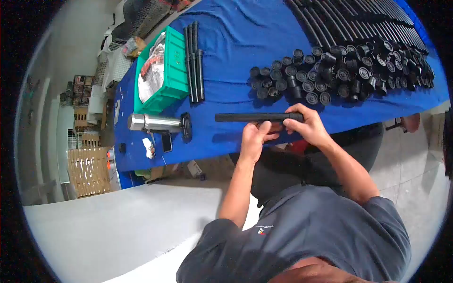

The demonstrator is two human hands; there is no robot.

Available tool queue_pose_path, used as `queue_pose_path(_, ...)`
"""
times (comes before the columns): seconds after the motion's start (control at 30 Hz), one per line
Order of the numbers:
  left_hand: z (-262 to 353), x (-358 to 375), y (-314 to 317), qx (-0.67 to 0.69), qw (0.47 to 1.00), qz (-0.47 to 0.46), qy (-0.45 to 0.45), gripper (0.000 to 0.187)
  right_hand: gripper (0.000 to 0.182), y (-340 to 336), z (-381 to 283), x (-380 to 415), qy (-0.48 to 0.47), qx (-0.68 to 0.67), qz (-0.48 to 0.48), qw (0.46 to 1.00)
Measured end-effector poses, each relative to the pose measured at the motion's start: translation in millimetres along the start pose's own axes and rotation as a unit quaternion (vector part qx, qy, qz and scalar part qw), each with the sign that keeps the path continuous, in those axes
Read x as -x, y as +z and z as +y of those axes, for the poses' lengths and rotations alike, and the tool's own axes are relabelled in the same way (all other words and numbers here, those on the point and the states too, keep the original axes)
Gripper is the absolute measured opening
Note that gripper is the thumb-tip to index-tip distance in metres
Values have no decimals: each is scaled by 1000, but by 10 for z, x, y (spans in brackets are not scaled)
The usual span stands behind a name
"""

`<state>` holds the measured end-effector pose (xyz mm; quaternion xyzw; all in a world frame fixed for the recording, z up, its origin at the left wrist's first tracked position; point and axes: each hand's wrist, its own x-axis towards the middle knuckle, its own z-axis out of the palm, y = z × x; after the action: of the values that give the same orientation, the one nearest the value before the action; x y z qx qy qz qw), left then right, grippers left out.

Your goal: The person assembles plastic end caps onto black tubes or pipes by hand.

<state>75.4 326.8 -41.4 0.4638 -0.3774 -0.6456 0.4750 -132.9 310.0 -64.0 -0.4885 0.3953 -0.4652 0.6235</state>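
Observation:
A long black tube [245, 117] lies level across the front of my body, above the near edge of the blue table. My right hand [309, 126] is closed around its right end, where a slightly thicker black collar or cap sits. Under the middle of the tube, my left hand [255, 140] is turned palm up, with its thumb and loosely curled fingers against the lower side. Part of the left fingers' contact is hidden. Just beyond my right hand is a large group of black round caps [309, 86], some upright and some tipped over.
Rows of black tubes [349, 21] lie at the far right of the blue cloth [226, 42]. Several more tubes [194, 70] lie beside a green crate [174, 70] holding plastic bags. A steel flask [158, 123], a phone [166, 141] and keys [149, 147] are at left.

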Motion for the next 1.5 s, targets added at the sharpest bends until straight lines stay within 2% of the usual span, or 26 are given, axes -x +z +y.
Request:
queue_pose_path(0.03,45,67,17,-117,993,18,-12,26,27,-24,-6,10,13,-24,-4,1000)
queue_pose_path(0.1,107,234,-19,-275,955,94,57,17,27,-43,-52,36,17,-60,-22,998)
queue_pose_path(0.17,296,367,-102,-483,813,121,302,14,26,-77,-100,15,24,-97,-13,995)
queue_pose_path(0.2,456,435,-83,-503,795,112,321,16,25,-80,-111,-7,30,-82,-20,996)
queue_pose_path(0.23,615,380,-84,-565,717,74,400,24,25,-81,-118,-13,38,-75,-41,996)
queue_pose_path(0.27,747,380,33,-634,655,82,404,28,24,-77,-121,-27,44,-68,-63,995)
queue_pose_path(0.33,828,364,25,-707,590,58,386,34,23,-24,-123,-54,40,-65,-107,991)
queue_pose_path(0.4,759,371,-222,-724,599,-9,342,37,23,-4,-208,-101,58,-65,-131,988)
queue_pose_path(0.43,743,404,-285,-687,663,-15,298,35,22,26,-239,-104,70,-69,-144,985)
queue_pose_path(0.5,754,462,-303,-675,692,7,256,36,23,66,-268,-222,88,-92,-167,978)
queue_pose_path(0.57,778,475,-399,-666,701,19,253,35,30,130,-293,-353,106,-67,-199,972)
queue_pose_path(0.6,813,473,-449,-663,704,27,253,34,40,196,-339,-380,115,-101,-209,966)
queue_pose_path(0.63,879,451,-491,-641,723,58,249,34,50,264,-390,-439,119,-134,-221,959)
queue_pose_path(0.67,959,439,-540,-620,740,90,246,34,73,294,-353,-523,120,-164,-265,942)
queue_pose_path(0.7,1022,441,-582,-596,757,120,240,33,81,351,-308,-584,140,-139,-290,936)
queue_pose_path(0.77,1178,280,-686,-530,796,217,197,32,77,487,-216,-715,145,-42,-440,885)
queue_pose_path(0.83,1355,-50,-786,-595,717,202,302,31,75,741,-127,-860,157,43,-596,787)
queue_pose_path(0.9,1486,-466,-817,-588,724,220,285,29,67,944,-75,-915,169,67,-663,727)
queue_pose_path(0.97,1680,-927,-837,-633,701,215,249,32,66,1016,114,-990,174,13,-688,705)
queue_pose_path(1.07,1872,-1784,-1002,-664,672,199,258,41,62,891,162,-1095,232,-91,-654,714)
queue_pose_path(1.17,2074,-2639,-1048,-704,657,198,185,46,58,893,140,-1064,217,-53,-684,694)
queue_pose_path(1.23,2119,-3206,-1167,-721,642,195,175,47,59,891,165,-1071,217,-55,-685,693)
queue_pose_path(1.27,2164,-3430,-1164,-736,632,201,137,47,59,895,158,-1079,215,-56,-686,692)
queue_pose_path(1.5,2057,-4538,-1481,-751,606,254,64,51,56,889,168,-1095,192,-48,-692,695)
